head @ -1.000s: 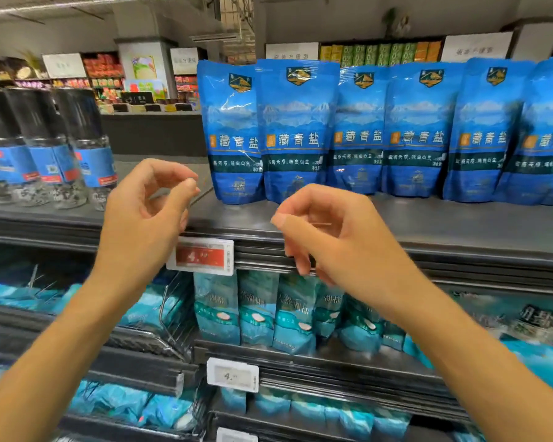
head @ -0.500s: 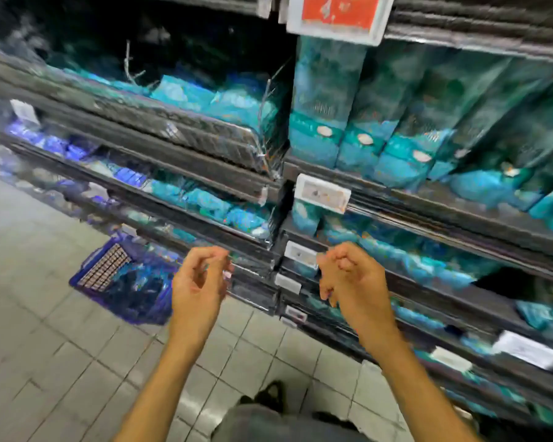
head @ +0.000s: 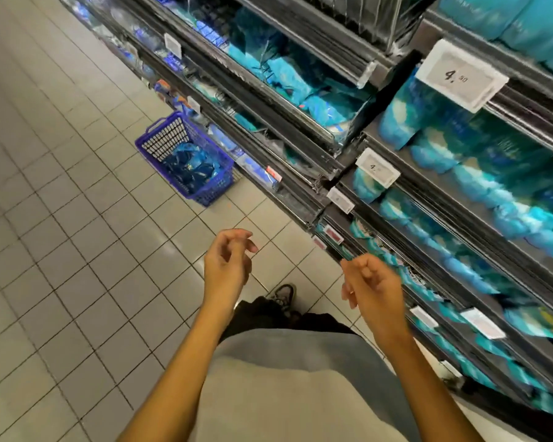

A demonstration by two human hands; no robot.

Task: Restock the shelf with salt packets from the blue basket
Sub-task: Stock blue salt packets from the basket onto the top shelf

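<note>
While the view is tilted steeply downward, a pale tiled floor (head: 61, 250) is seen filling the left half, and dark metal shelving (head: 428, 193) is seen running diagonally along the right. The shelf tiers are packed with teal and blue packets (head: 479, 173), blurred by motion, and white price tags (head: 460, 75) are clipped to the rails, the largest marked with a 4. A grey top (head: 284, 387) and dark trousers are seen at the bottom centre, with one shoe (head: 283, 295) on the tiles. Further along the aisle, a blue basket (head: 186, 157) with perforated sides is set on the floor just beside the bottom shelf; dark blue salt packets (head: 189, 167) are heaped inside it. Both bare forearms are held out in front of the body, well short of the basket. The left hand (head: 225, 263) is held over the tiles, its grip loosely curled and empty. The right hand (head: 372, 285) is held near the shelf edge, fingers likewise loosely curled, nothing held.
</note>
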